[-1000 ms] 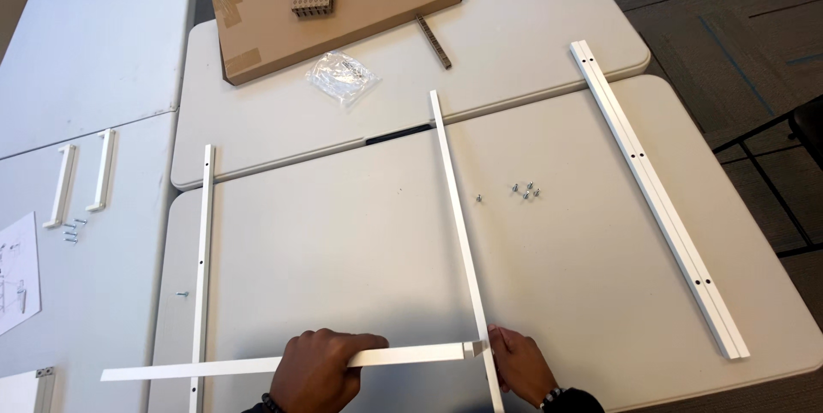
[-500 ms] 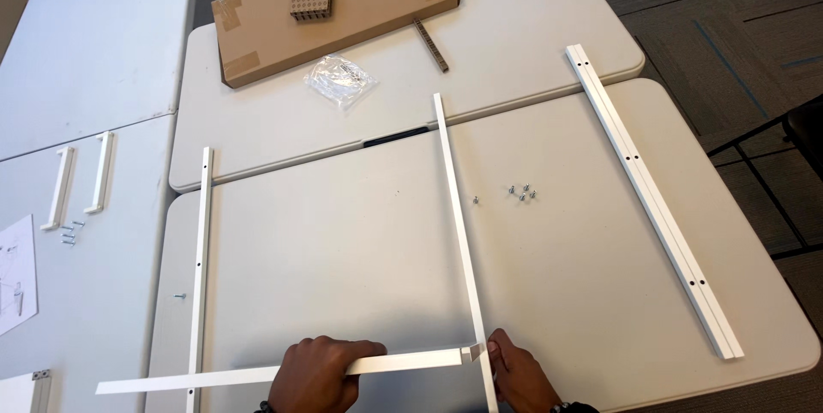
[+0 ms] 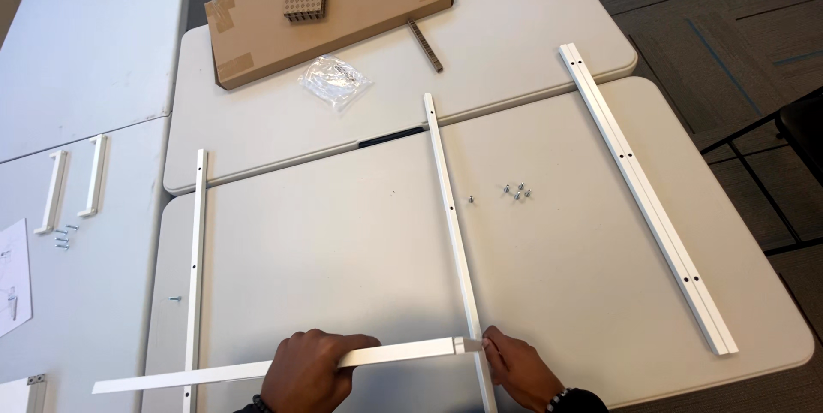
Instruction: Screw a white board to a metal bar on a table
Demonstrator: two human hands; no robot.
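Fingers [image 3: 343, 351] around white crossbar [image 3: 171, 374].

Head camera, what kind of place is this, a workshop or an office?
Likely an office or meeting room used for flat-pack assembly: grey folding tables on carpet tiles, with a cardboard box, white rails and loose screws.

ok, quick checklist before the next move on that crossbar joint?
1. Left hand grips the crossbar: ok.
2. Right hand is at the joint where the crossbar end meets the middle rail: ok.
3. Crossbar end flush with the rail: cannot tell, fingers cover it.
4. Crossbar's far end reaches past the left rail: ok.
5. Loose screws lie on the table right of the middle rail: ok.
6. Screw already in the joint: cannot tell.
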